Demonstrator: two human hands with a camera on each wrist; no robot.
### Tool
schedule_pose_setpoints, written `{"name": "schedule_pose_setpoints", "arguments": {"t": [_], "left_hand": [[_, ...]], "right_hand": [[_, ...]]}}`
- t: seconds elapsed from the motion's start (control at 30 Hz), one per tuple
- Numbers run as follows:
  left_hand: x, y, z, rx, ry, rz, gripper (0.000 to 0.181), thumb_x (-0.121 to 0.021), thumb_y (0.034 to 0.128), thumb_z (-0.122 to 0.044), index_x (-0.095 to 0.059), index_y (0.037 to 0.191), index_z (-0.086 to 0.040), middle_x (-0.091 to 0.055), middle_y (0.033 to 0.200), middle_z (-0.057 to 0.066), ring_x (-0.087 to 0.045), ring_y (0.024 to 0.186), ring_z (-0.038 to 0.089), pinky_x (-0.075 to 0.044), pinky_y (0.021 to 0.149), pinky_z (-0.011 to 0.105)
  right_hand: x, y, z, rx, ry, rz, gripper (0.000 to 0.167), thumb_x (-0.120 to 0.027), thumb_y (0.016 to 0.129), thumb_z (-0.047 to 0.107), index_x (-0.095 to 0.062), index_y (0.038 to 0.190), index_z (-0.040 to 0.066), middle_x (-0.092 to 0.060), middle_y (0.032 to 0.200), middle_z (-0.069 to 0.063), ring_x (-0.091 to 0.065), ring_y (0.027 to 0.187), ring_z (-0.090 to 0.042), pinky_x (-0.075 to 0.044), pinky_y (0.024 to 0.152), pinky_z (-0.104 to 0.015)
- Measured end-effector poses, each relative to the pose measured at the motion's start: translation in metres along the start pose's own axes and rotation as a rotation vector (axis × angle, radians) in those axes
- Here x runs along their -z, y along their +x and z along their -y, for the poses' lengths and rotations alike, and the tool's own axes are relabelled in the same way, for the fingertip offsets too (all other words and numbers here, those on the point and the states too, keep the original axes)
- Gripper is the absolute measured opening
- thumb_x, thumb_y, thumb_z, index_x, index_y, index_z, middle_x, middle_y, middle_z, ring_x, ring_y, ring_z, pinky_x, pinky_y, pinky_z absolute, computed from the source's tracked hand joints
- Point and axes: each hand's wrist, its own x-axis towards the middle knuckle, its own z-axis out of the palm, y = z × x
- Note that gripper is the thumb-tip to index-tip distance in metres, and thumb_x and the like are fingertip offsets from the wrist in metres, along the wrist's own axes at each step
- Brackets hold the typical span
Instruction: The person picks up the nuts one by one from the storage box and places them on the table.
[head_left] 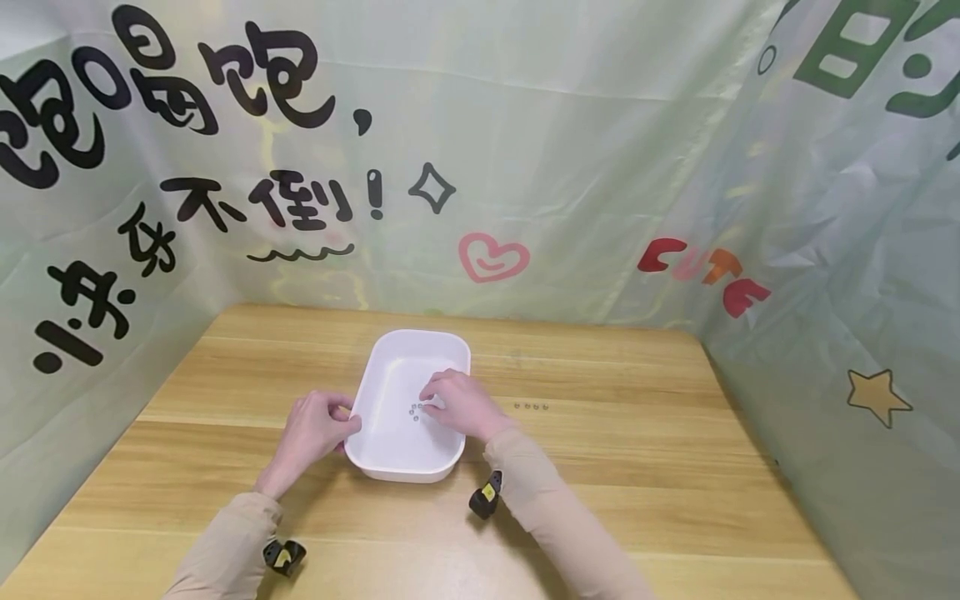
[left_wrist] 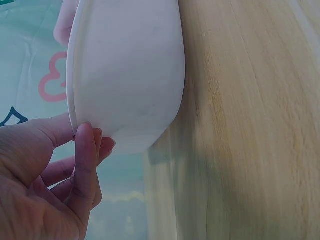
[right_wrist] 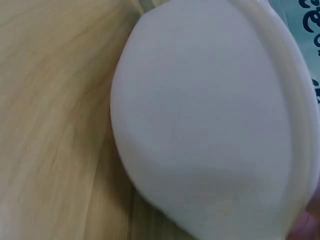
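Observation:
A white plastic tub [head_left: 405, 450] with rounded corners stands on the wooden table. My left hand [head_left: 318, 427] pinches its left rim between thumb and fingers; the left wrist view shows this hand [left_wrist: 65, 170] gripping the edge of the tub [left_wrist: 130, 75]. Reaching over the right rim, my right hand [head_left: 461, 404] has its fingers bent down inside, thumb and forefinger slightly apart. Several tiny clear beads [head_left: 416, 418] lie on the tub floor beside those fingertips. In the right wrist view, the tub's outer wall [right_wrist: 200, 110] hides most of this hand.
Right of the tub, several more tiny beads [head_left: 531, 407] lie in a short row on the table [head_left: 600, 483]. A printed cloth curtain [head_left: 570, 167] hangs along the back and both sides of the table.

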Motion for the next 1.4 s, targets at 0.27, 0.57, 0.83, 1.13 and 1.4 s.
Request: {"name": "schedule_pose_setpoints", "arguments": {"t": [0.27, 0.57, 0.83, 1.13, 1.4], "left_hand": [[0.000, -0.001, -0.001, 0.010, -0.004, -0.002, 0.034, -0.067, 0.0788, -0.006, -0.070, 0.108, 0.009, -0.076, 0.079, 0.015, -0.065, 0.048, 0.014, -0.053, 0.046, 0.026], [0.001, 0.000, -0.004, 0.012, 0.002, -0.004, 0.033, -0.068, 0.0792, -0.006, -0.069, 0.109, 0.009, -0.076, 0.079, 0.016, -0.067, 0.050, 0.019, -0.052, 0.046, 0.026], [0.002, -0.001, -0.004, 0.018, 0.001, -0.003, 0.032, -0.068, 0.0793, -0.005, -0.069, 0.108, 0.009, -0.075, 0.078, 0.015, -0.066, 0.050, 0.018, -0.052, 0.046, 0.026], [0.001, -0.001, -0.002, 0.018, 0.003, -0.004, 0.033, -0.068, 0.0792, -0.006, -0.069, 0.108, 0.010, -0.076, 0.077, 0.015, -0.066, 0.050, 0.017, -0.052, 0.046, 0.026], [0.001, -0.001, -0.003, 0.021, 0.007, 0.000, 0.033, -0.069, 0.0796, -0.006, -0.069, 0.108, 0.010, -0.075, 0.078, 0.015, -0.066, 0.050, 0.018, -0.052, 0.046, 0.026]], "right_hand": [[-0.005, 0.007, 0.009, -0.055, -0.128, -0.001, 0.019, -0.074, 0.089, 0.021, -0.078, 0.107, 0.018, -0.077, 0.101, 0.002, -0.067, 0.092, -0.014, -0.053, 0.091, -0.031], [-0.011, 0.009, 0.008, -0.121, -0.145, -0.033, 0.020, -0.078, 0.085, 0.023, -0.079, 0.105, 0.020, -0.079, 0.100, 0.002, -0.067, 0.087, -0.013, -0.047, 0.084, -0.028], [-0.013, 0.012, 0.010, -0.154, -0.181, 0.008, 0.015, -0.078, 0.084, 0.022, -0.080, 0.099, 0.021, -0.079, 0.097, 0.004, -0.068, 0.084, -0.012, -0.045, 0.086, -0.029], [-0.014, 0.017, 0.016, -0.208, -0.146, 0.040, 0.019, -0.074, 0.087, 0.018, -0.079, 0.105, 0.023, -0.079, 0.108, 0.004, -0.070, 0.096, -0.012, -0.043, 0.094, -0.034], [-0.015, 0.023, 0.021, -0.246, -0.145, 0.058, 0.012, -0.074, 0.084, 0.014, -0.079, 0.091, 0.022, -0.079, 0.101, 0.006, -0.063, 0.080, -0.013, -0.038, 0.077, -0.032]]}}
